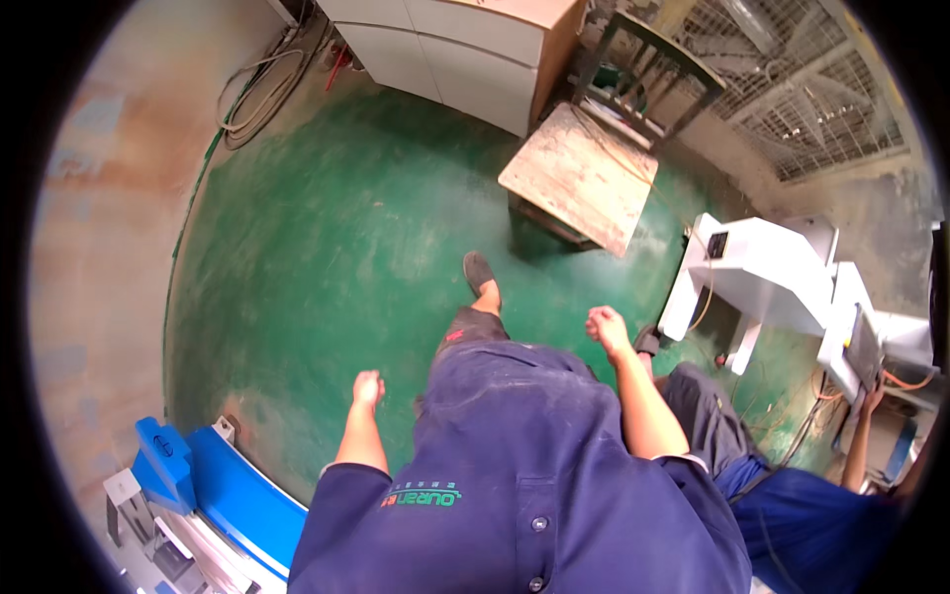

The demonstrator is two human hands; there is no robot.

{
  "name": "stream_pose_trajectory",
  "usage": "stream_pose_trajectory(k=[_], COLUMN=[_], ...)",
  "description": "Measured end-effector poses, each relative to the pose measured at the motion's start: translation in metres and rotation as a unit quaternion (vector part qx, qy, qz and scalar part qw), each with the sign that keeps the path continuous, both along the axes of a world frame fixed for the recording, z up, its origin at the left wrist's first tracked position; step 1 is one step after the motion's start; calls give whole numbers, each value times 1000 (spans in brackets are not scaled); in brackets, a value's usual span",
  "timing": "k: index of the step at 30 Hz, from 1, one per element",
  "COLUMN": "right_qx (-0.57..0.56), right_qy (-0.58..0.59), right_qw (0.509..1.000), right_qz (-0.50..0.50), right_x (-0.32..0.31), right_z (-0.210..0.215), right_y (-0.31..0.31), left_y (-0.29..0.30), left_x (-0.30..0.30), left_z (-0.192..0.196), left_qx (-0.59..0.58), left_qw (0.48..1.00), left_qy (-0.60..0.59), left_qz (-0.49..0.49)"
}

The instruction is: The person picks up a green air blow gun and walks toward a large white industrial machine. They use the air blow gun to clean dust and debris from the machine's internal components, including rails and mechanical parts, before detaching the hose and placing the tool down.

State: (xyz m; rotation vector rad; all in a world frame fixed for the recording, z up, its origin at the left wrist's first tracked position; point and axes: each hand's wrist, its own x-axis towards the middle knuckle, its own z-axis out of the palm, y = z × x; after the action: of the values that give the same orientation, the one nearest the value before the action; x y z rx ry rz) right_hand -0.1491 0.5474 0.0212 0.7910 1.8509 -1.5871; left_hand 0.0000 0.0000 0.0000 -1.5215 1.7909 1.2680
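My left hand (368,387) hangs beside my body over the green floor (327,257), its fingers curled in and nothing visible in them. On the other side, my right hand (607,327) is held out a little farther forward, closed in a loose fist, also with nothing showing in it. Neither hand touches anything. Nearest to the right hand is a wooden chair (584,173) with a worn pale seat and a dark slatted back. One of my feet, in a dark shoe (478,267), is stretched forward on the floor.
A white-fronted cabinet (465,59) stands ahead. White machine frames (762,262) with trailing cables are at right, where a co-worker in blue (811,525) reaches toward a dark panel (864,346). Blue-and-white equipment (237,485) is lower left; a coiled hose (262,99) lies by the wall.
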Motion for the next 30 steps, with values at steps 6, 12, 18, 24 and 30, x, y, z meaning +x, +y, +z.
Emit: stream_pose_trajectory(k=[6,12,18,24,30], right_qx=[21,203,376,377,141], right_qy=[58,138,93,-36,107], right_qw=[998,961,902,894,984], right_qz=[20,131,192,238,-32], right_x=[-179,-354,-528,-629,-608], right_z=[18,-15,-82,-182,-155], right_y=[-18,-14,-12,14,-69], left_y=[63,94,14,32,44], left_x=[-316,-399,-219,-203,-350], left_z=[71,137,84,180,124], left_qx=[78,139,-47,30,44], left_qw=[954,931,976,963,985], left_qy=[259,263,-28,-267,-102], left_qz=[-128,-211,-209,17,-136])
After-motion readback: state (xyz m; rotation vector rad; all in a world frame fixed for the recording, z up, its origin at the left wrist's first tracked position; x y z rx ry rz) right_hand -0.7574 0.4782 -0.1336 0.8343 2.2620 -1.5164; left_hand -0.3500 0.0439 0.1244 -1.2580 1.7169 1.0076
